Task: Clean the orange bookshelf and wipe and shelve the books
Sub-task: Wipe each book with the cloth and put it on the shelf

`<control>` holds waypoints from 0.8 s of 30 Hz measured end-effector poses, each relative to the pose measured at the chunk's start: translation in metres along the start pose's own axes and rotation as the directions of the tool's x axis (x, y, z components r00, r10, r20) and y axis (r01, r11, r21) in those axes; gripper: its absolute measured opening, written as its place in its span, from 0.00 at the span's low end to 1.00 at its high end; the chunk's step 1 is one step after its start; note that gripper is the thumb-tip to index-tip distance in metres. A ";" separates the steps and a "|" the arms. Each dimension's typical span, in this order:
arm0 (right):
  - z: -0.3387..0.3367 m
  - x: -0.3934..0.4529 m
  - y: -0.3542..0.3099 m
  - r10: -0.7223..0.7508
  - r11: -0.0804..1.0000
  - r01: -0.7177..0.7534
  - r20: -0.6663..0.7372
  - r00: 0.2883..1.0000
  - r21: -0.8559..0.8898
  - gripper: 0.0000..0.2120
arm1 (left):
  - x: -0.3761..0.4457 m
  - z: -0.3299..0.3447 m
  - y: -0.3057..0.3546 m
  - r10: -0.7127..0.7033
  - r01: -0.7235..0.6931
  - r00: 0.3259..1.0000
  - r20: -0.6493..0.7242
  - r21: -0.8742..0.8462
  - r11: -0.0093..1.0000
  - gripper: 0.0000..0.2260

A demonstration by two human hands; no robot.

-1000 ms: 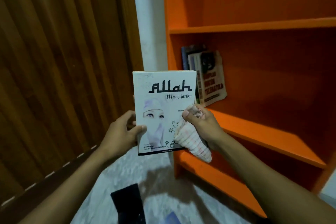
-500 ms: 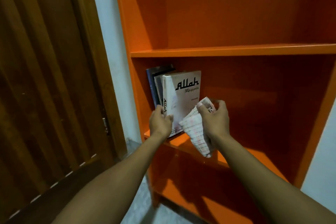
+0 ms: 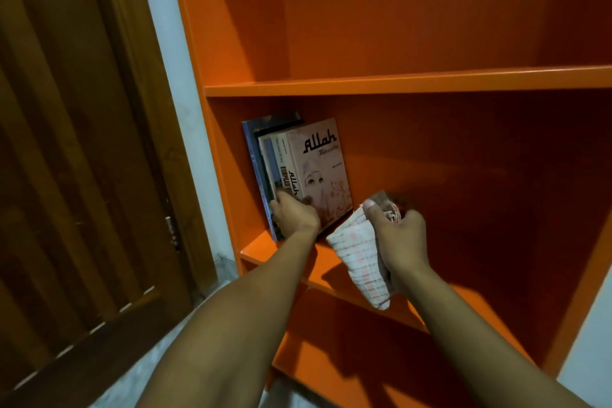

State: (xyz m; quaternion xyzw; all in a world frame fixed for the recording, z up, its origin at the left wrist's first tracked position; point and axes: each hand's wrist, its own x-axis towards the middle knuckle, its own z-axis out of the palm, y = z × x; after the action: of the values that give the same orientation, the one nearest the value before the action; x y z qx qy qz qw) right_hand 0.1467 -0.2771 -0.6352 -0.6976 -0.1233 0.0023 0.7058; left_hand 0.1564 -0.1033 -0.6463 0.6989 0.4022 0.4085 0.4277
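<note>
The orange bookshelf (image 3: 407, 83) fills the right of the head view. On its middle shelf, at the left end, several books (image 3: 265, 156) stand leaning against the side wall. The outermost is a white book (image 3: 323, 169) titled "Allah", its cover facing out. My left hand (image 3: 293, 217) has its fingers curled round the lower spines of the white book and the one beside it. My right hand (image 3: 399, 235) grips a bunched white checked cloth (image 3: 362, 262) just right of the books, above the shelf board.
A brown wooden door (image 3: 76, 159) stands to the left, with a strip of white wall (image 3: 172, 83) between it and the bookshelf. Grey floor (image 3: 145, 374) shows below my arms. The upper shelf and the right part of the middle shelf hold nothing.
The white book went from held in front of me onto the middle shelf beside the other books. It now leans further back into the row, and my left hand has slid onto the spines.
</note>
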 end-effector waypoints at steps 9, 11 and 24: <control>0.015 -0.036 0.005 -0.019 0.993 0.001 0.149 0.989 0.120 0.10 | -0.005 -0.051 -0.020 0.318 -0.321 0.946 0.057 0.055 0.945 0.11; 0.024 -0.050 0.004 0.045 0.981 -0.082 0.209 0.977 0.175 0.10 | -0.007 -0.079 -0.032 0.432 -0.436 0.900 0.065 0.098 0.894 0.07; 0.111 -0.144 0.052 0.368 0.897 -0.440 0.611 0.701 -0.037 0.09 | -0.055 -0.249 -0.200 0.251 -0.349 0.925 0.285 0.377 0.858 0.09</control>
State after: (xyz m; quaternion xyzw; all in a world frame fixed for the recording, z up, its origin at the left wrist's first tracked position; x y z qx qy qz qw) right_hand -0.0038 -0.1913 -0.7115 -0.6288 -0.1851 0.3862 0.6490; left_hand -0.1324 -0.0240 -0.7690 0.8705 0.3150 0.2918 0.2405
